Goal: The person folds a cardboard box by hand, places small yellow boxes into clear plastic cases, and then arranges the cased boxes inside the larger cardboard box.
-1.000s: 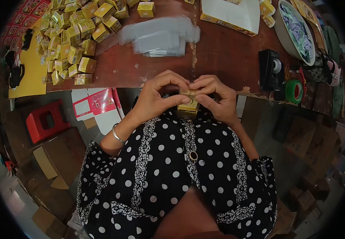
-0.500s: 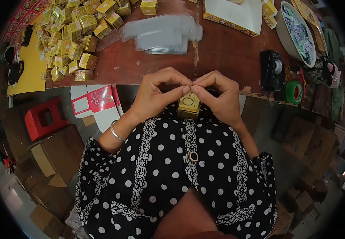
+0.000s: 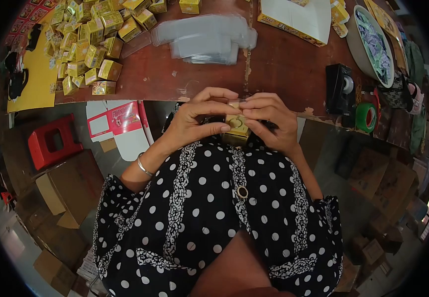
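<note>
A small yellow box (image 3: 239, 129) is upright in front of my chest at the table's near edge, with a round ring-shaped mark or ring on its facing side. My left hand (image 3: 197, 118) closes on its left side, thumb low and fingers along the top. From the other side, my right hand (image 3: 275, 121) grips the box's upper right edge with bent fingers. A bit of clear plastic seems to show at the top between the fingertips. The far side of the box is hidden.
Many yellow boxes (image 3: 95, 57) are heaped at the table's back left. Flat clear plastic sleeves (image 3: 204, 39) lie beyond my hands. On the right are a tape dispenser (image 3: 338, 89), green tape (image 3: 365, 116), a basin (image 3: 358, 47) and an open carton (image 3: 294, 17). A red stool (image 3: 56, 141) stands left.
My fingertips have parted from their pinch above the box. Both hands now lie lower along its top and sides, with the left thumb moved down onto the front.
</note>
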The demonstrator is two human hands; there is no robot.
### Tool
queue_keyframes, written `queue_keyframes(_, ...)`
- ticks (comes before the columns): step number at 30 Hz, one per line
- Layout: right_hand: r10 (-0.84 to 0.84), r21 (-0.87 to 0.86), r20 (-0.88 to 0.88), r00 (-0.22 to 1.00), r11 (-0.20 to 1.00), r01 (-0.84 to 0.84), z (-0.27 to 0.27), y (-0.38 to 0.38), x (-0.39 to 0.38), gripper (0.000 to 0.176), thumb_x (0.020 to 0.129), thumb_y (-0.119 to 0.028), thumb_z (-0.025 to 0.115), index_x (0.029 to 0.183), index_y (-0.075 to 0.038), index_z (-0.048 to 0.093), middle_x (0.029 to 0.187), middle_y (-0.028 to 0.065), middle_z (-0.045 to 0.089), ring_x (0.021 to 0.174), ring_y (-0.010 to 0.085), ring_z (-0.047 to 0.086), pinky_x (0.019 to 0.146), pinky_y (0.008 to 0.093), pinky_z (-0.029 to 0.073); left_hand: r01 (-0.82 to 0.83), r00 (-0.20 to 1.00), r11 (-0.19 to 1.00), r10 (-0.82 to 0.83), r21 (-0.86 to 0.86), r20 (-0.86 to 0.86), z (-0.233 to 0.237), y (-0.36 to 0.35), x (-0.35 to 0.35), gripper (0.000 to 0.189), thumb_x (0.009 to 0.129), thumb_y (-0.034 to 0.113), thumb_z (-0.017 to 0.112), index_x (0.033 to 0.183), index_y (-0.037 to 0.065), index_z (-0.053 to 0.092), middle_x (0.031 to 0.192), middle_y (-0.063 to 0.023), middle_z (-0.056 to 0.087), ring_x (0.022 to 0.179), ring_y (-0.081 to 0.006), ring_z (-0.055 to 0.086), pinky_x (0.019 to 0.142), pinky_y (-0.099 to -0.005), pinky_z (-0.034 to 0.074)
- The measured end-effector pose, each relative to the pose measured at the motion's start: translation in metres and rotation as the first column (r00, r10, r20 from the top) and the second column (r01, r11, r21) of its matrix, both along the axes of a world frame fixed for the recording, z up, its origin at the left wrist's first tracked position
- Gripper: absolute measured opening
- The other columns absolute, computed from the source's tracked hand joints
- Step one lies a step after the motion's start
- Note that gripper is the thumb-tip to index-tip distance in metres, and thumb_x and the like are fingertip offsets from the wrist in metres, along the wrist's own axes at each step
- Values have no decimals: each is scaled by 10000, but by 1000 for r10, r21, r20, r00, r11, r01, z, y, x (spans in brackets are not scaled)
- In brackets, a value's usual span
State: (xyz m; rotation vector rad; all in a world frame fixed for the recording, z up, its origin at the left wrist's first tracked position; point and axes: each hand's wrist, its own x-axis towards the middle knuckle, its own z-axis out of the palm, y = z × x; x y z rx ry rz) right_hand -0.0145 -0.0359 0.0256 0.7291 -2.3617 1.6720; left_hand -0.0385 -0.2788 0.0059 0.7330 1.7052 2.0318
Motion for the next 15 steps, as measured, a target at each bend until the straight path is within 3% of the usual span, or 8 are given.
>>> queue_keyframes(1, -3, 21, -69, 998, 1000, 5, -7, 2, 1, 182, 825, -32, 796, 1002, -26, 751, 1110, 96, 744, 1045, 262, 682, 930, 377, 534, 2, 1000, 1000, -2, 2, 1, -5, 1, 3, 310, 899, -9, 742, 1206, 22, 722, 1417, -160, 551, 1253, -234, 596, 1041, -355, 510)
queue_keyframes(3, -18, 45, -143, 990, 999, 24, -9, 4, 3, 230, 817, -24, 797, 1041, -28, 745, 1139, 103, 734, 1055, 274, 681, 938, 383, 535, 37, 975, 996, -54, 82, 214, -11, 7, 6, 382, 899, -45, 727, 1270, 25, 673, 1491, -168, 471, 1291, -235, 565, 1054, -362, 504)
queue_keyframes(6, -93, 61, -107, 990, 993, 100, 2, 6, 8, 263, 841, -25, 783, 1097, -19, 721, 1136, 104, 727, 1064, 267, 678, 924, 371, 546, -1, 972, 990, -32, 141, 233, -8, 15, 2, 371, 911, -18, 733, 1271, 41, 669, 1471, -117, 473, 1313, -208, 545, 1100, -376, 489)
queue_keyframes(7, -251, -45, -11, 968, 967, 250, 9, 12, 12, 239, 874, -15, 739, 1111, -1, 709, 1161, 112, 717, 1102, 259, 664, 921, 363, 550, -41, 967, 989, 4, 142, 256, -5, 18, 2, 340, 907, -63, 711, 1234, 20, 671, 1476, -131, 472, 1292, -208, 563, 1072, -361, 505)
queue_keyframes(8, -399, -136, 91, 913, 903, 408, 18, 22, 16, 218, 908, -4, 695, 1125, 16, 698, 1187, 120, 707, 1140, 252, 650, 917, 354, 555, -36, 971, 987, -2, 156, 239, -6, 20, 0, 341, 905, -80, 702, 1231, 16, 669, 1480, -146, 468, 1285, -216, 569, 1061, -357, 509)
queue_keyframes(11, -819, -219, 240, 522, 478, 851, 29, 106, 17, 196, 1009, -129, 642, 1120, 16, 710, 1148, 81, 722, 969, 113, 644, 770, 231, 521, -40, 978, 979, -2, 198, 206, -1, 28, -5, 349, 900, -112, 687, 1225, 13, 664, 1491, -188, 463, 1270, -242, 583, 1032, -352, 519)
queue_keyframes(13, -923, -81, 108, 369, 362, 929, 15, 178, 29, 226, 1015, -170, 646, 1114, 20, 718, 1131, 72, 730, 909, 87, 627, 760, 215, 488, -60, 986, 981, 29, 187, 164, 2, 33, -9, 334, 904, -92, 697, 1217, 21, 667, 1492, -189, 469, 1262, -236, 586, 1028, -351, 521)
queue_keyframes(15, -939, 26, 35, 342, 343, 939, -3, 225, 43, 243, 995, -193, 676, 1076, 29, 734, 1159, 79, 723, 938, 85, 623, 802, 247, 490, -35, 988, 986, 10, 166, 152, 5, 35, -14, 328, 906, -87, 699, 1213, 22, 668, 1490, -185, 472, 1259, -233, 588, 1028, -351, 521)
